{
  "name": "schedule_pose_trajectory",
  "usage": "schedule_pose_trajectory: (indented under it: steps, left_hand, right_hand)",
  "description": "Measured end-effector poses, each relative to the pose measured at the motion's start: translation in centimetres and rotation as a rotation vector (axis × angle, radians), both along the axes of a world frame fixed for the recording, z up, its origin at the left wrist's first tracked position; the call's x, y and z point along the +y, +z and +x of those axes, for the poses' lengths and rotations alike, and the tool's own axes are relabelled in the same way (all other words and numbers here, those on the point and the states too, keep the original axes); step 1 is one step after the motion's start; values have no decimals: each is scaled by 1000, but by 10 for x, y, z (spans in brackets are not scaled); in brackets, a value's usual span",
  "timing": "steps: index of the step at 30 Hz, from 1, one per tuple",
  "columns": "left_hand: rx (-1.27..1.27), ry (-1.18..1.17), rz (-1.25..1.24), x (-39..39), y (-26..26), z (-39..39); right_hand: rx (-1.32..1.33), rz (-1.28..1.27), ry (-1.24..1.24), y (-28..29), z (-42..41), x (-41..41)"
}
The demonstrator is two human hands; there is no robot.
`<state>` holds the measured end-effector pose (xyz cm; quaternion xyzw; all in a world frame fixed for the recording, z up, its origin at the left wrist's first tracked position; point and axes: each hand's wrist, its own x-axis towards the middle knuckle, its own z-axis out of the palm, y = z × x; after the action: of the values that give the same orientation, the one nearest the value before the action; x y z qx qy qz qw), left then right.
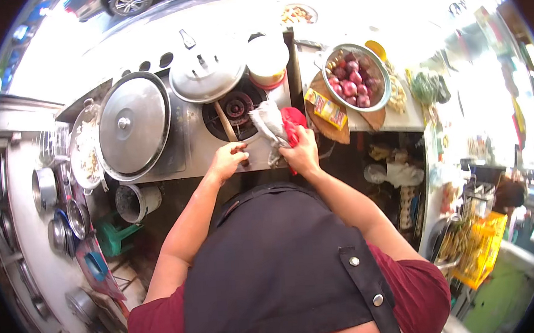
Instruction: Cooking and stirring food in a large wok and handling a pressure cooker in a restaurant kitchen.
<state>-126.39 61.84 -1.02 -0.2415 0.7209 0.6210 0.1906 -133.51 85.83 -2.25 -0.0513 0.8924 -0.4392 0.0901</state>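
My right hand (304, 152) grips a bunched white cloth (271, 126) and a red cloth (293, 119) over the front right of the steel stove top (196, 157). At the handle end of a wooden utensil (225, 121) is my left hand (229, 160), its fingers bent; whether they touch the handle I cannot tell. The utensil's far end reaches towards a lidded pan (207, 80), across a gas burner (237, 109). Behind the burner stands a pale container (267, 64) with a red rim at its base.
A large lidded pot (134, 129) and a pan of chopped food (85, 151) stand left. On the right counter, a metal bowl of red onions (354, 82) and a yellow packet (325, 109) rest on a wooden board (336, 133). Below left are a bucket (137, 202) and green stool (114, 235).
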Motion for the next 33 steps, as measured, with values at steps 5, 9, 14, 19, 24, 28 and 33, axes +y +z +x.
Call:
schedule_pose_trajectory:
  steps: [5,9,14,19,24,28,33]
  left_hand:
    - [111,176,-82,-33,22,-40]
    - [251,213,-184,-83,17,-109]
    - [356,352,-260,-170,24,-225]
    - [165,387,-600,-268,-13,-346]
    - [252,278,-792,-264,-29,-385]
    - [754,449,-405,-122,45,-282]
    - [785,-374,-107,-52,32,-64]
  right_hand:
    - [53,241,162,7,-9,-5]
    - [182,424,414,-31,-8,-28]
    - [76,408,428,-36,-9,-39]
    - [-2,471,414,-27,-10,-44]
    - [-30,458,387,-30,-13,-46]
    - [20,506,363,-29,-7,-52]
    - [-1,564,515,-37,-18,-52]
